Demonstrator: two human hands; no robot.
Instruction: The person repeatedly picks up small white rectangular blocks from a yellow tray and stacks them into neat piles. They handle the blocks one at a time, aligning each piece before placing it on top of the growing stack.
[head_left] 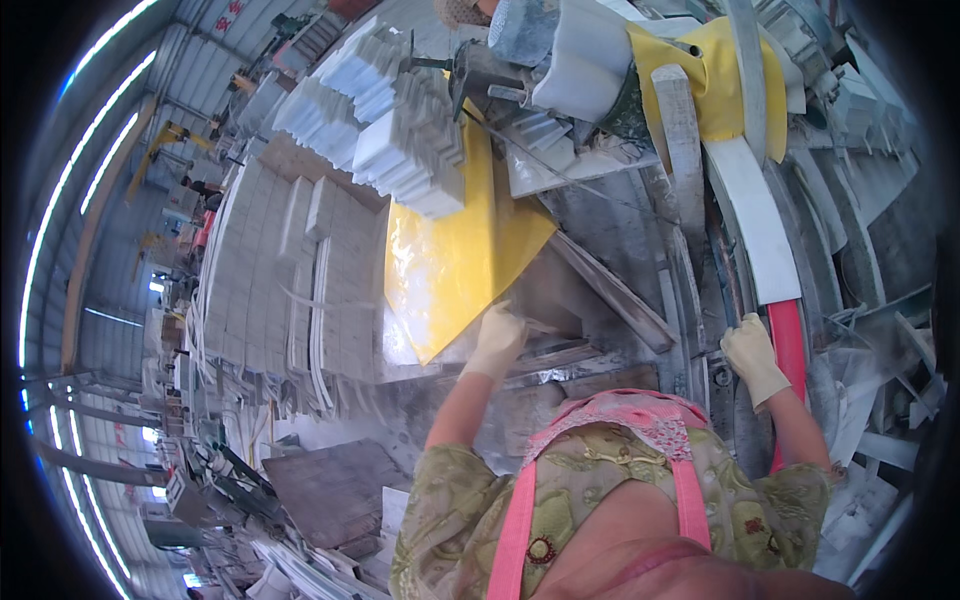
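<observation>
My left hand [497, 343], in a pale work glove, is closed beside the lower right edge of a yellow sheet [450, 270]. What it holds, if anything, is hidden. Also gloved, my right hand [755, 360] is closed next to a long red strip [787, 350], over the near end of the rails. Nothing I can name shows in its fingers. A long white strip [757, 220] lies in line with the red one and runs away under a yellow cover [718, 95] on a machine.
Stacked white stone slabs [420, 150] stand on the yellow sheet's far part. Left of it is a large stack of pale blocks [255, 265]. A white motor-like housing [585, 65] sits at the far side. Planks [615, 290] lean between my hands; broken slabs [860, 440] lie at right.
</observation>
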